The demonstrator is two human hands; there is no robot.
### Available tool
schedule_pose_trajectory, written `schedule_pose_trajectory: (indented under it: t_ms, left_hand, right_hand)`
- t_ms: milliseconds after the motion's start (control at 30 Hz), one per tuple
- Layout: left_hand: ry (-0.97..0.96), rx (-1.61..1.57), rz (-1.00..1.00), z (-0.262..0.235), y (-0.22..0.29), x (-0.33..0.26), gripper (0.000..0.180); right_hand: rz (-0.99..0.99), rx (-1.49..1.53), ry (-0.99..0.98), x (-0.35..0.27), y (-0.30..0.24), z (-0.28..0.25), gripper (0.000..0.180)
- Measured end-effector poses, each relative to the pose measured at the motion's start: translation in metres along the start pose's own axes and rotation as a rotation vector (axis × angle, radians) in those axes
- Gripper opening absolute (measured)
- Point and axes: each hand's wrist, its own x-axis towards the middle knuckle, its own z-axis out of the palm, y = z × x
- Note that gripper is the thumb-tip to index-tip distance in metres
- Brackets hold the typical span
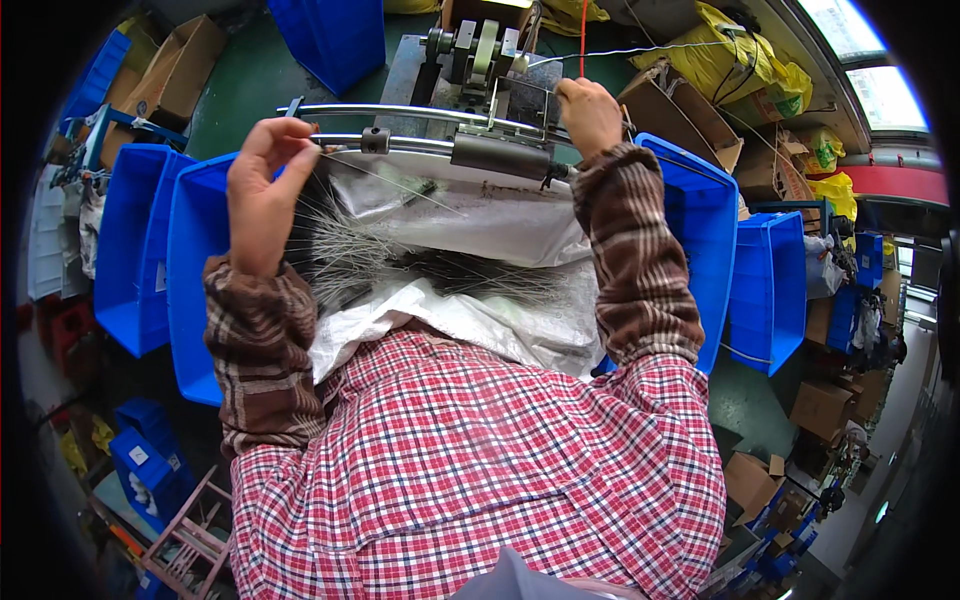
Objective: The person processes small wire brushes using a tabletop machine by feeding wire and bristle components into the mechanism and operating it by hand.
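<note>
My left hand is closed in a pinch at the left end of a horizontal metal rod. A thin wire seems to run right from its fingertips, but what they hold is too small to be sure. At the rod's right end, my right hand curls closed beside a thin metal frame; its grip is hidden. A dark cylinder and a small collar sit on the rod. Below lies a bundle of thin metal wires on white plastic sheeting.
A small machine with a pale wheel stands beyond the rods. Blue bins flank me at left and right. Cardboard boxes and yellow sacks are piled at the far right. Another blue bin stands at the far left.
</note>
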Motion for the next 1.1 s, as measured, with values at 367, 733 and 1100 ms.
schedule_pose_trajectory:
  t_ms: [367,733,1100]
  left_hand:
    - [-0.067,-0.204,0.043,0.090,-0.005,0.006,0.016]
    - [-0.004,1.185,0.267,0.012,-0.056,-0.008,0.014]
    - [0.108,1.328,-0.026,0.011,-0.074,0.009,0.031]
  right_hand:
    - [-0.286,0.902,-0.092,-0.041,-0.133,-0.055,0.023]
    - [-0.122,-0.175,0.107,0.018,-0.043,0.032,0.016]
    - [-0.188,-0.072,0.133,0.022,-0.038,0.041,0.018]
